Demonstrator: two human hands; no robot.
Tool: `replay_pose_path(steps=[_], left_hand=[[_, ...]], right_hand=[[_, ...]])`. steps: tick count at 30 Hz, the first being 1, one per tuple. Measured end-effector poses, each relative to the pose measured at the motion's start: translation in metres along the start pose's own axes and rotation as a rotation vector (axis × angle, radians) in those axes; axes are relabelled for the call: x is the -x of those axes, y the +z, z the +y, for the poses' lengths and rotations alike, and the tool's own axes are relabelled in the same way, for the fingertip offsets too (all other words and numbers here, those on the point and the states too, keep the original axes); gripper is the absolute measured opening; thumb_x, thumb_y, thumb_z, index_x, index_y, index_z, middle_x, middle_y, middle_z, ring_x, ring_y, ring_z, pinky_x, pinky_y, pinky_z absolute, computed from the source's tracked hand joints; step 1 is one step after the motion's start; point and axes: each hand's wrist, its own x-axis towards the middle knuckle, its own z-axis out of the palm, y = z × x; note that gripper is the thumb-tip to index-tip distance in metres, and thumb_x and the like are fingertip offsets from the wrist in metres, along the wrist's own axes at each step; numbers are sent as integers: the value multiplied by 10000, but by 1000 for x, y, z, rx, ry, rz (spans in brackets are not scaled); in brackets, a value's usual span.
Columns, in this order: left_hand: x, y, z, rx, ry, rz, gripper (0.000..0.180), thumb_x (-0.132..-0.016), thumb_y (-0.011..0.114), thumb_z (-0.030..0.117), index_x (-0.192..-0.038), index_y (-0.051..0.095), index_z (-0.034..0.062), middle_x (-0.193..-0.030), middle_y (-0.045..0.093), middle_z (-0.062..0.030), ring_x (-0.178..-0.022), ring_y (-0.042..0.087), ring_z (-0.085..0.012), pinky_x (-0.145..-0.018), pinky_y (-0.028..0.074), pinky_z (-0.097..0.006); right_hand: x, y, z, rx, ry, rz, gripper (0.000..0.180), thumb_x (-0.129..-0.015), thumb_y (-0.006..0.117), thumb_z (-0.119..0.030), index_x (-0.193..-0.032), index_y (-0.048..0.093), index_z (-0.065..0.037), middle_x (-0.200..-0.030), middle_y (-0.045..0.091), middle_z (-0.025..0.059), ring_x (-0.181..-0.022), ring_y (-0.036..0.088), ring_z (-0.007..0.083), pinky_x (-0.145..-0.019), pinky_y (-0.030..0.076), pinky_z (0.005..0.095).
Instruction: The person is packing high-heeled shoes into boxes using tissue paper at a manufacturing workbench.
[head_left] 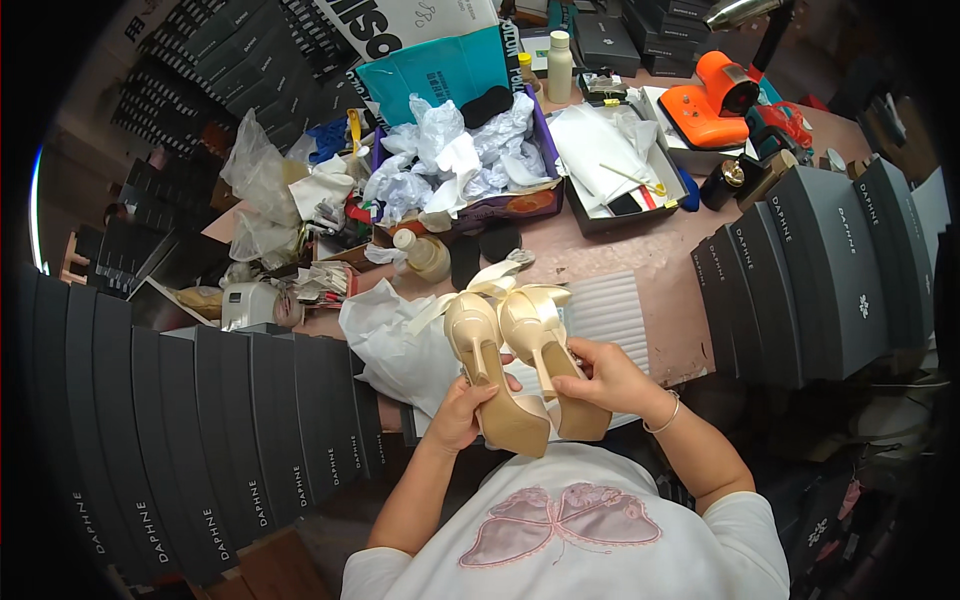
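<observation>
My left hand (462, 408) grips a cream satin high-heeled platform shoe (485, 370), sole turned up toward me. Beside it, my right hand (606, 376) holds the matching shoe (552, 360) the same way. The two shoes touch side by side, heels pointing away, with cream ribbon bows (505, 283) at their far ends. Under them lie a white ribbed sheet (610, 305) and crumpled white tissue paper (385, 340) on the pink worktable (650, 255).
Rows of dark grey shoe boxes stand at my left (200, 440) and right (830, 270). Behind the shoes sits a purple box (470, 160) full of crumpled white paper, an open box (610, 165), bottles (560, 65), an orange device (715, 100) and clutter.
</observation>
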Motion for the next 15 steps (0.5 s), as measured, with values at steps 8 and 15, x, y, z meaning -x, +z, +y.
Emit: replay_pose_path(steps=[8, 15], left_hand=[[-8, -8, -34, 170, -30, 81, 310, -899, 494, 191, -1066, 591, -52, -978, 656, -144, -876, 654, -215, -806, 535, -333], [-14, -11, -31, 111, -49, 100, 374, -927, 444, 218, -1188, 524, -37, -1008, 643, -153, -919, 640, -209, -833, 520, -333]], right_hand=[[25, 26, 14, -257, -13, -97, 622, -819, 659, -238, -1336, 407, -3, -995, 600, 106, -812, 547, 153, -705, 468, 286], [24, 19, 16, -282, 6, -104, 567, -863, 626, -239, -1332, 419, 2, -1032, 600, 94, -888, 582, 158, -758, 485, 271]])
